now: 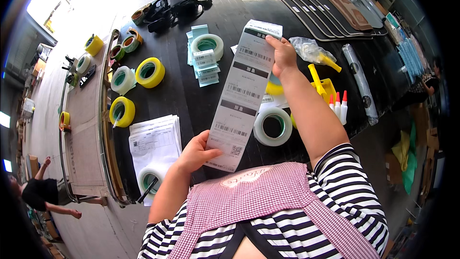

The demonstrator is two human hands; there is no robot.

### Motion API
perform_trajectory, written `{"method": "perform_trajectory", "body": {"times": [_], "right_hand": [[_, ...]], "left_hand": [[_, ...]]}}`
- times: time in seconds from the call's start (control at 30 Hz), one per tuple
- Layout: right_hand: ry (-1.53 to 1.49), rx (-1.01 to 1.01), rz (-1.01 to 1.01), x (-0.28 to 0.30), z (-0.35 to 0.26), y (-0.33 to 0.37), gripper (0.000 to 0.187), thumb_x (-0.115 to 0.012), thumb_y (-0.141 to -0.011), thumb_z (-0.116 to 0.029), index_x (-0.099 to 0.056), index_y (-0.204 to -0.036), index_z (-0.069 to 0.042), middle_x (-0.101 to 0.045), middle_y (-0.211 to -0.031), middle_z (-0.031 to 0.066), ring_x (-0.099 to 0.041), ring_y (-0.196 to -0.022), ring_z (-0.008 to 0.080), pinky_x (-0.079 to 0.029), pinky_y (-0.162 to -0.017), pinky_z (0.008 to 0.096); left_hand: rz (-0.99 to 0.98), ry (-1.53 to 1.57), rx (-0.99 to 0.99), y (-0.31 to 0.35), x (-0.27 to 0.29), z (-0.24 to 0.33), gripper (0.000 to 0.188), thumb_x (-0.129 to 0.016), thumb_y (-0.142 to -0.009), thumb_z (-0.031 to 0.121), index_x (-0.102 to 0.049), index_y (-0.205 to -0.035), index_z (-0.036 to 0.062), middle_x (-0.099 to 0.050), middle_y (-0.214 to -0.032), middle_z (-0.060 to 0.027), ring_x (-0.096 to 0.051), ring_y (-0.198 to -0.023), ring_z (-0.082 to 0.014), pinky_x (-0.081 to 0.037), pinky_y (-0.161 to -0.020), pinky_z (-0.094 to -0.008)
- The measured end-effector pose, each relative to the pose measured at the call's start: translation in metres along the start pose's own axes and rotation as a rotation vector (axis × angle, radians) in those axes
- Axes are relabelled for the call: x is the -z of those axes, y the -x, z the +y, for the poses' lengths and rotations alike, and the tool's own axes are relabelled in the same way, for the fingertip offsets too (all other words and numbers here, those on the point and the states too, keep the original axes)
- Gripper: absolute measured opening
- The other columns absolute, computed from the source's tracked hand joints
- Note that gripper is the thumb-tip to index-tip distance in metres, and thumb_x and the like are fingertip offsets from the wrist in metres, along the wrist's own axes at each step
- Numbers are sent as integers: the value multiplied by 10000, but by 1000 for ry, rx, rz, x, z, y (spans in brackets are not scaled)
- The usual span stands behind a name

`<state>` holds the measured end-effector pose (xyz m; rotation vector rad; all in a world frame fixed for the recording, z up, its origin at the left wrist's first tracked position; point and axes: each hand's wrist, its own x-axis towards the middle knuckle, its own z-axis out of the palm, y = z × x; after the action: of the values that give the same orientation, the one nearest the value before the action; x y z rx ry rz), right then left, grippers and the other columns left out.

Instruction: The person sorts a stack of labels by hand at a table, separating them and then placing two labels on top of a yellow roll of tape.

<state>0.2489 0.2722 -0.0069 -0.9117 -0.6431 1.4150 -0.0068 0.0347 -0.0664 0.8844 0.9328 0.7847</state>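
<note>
A long strip of white barcode labels (242, 91) with dark bands stretches between my two hands above the black table. My left hand (195, 153) pinches its near end, thumb on top. At the far end, my right hand (282, 55) grips the strip by its right edge, beside a folded part of the labels. Right of the strip lies a roll of clear tape (272, 126). A stack of printed papers (155, 141) is left of my left hand, with another clear tape roll (143, 180) and a black pen (147, 189) on it.
Yellow tape rolls (150, 72) and light blue label strips (208, 77) lie on the black table (191, 108). Several small red-capped bottles (343, 108), a plastic-wrapped roll (359, 81) and dark mats (311, 14) are to the right. A metal-framed cart (86, 129) stands left; another person (45, 194) is beyond.
</note>
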Motion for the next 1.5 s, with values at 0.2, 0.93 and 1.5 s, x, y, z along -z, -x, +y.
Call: {"method": "perform_trajectory", "body": {"times": [0.2, 0.93, 1.5], "right_hand": [[-142, 58, 7, 18, -4, -5, 146, -669, -840, -48, -632, -978, -15, -669, -970, 111, -656, -875, 227, -544, -822, 370], [-83, 138, -158, 32, -28, 65, 130, -616, -864, -27, -672, -981, -33, -698, -968, 76, -674, -866, 160, -541, -823, 310], [-2, 120, -136, 33, -22, 73, 149, -618, -859, -28, -682, -993, -26, -702, -968, 69, -665, -870, 150, -529, -834, 304]], "left_hand": [[-27, -161, 106, 6, 23, 5, 480, -628, -826, -94, -524, -1288, -14, -638, -1212, -92, -606, -1129, -183, -467, -1001, -340], [-41, -418, 323, 20, 61, -1, 432, -696, -803, -60, -583, -1213, 14, -666, -1119, -45, -618, -1049, -143, -477, -963, -306], [-14, -344, 280, 26, 65, -13, 502, -712, -801, -46, -547, -1269, 32, -647, -1167, -73, -610, -1081, -167, -478, -968, -329]]}}
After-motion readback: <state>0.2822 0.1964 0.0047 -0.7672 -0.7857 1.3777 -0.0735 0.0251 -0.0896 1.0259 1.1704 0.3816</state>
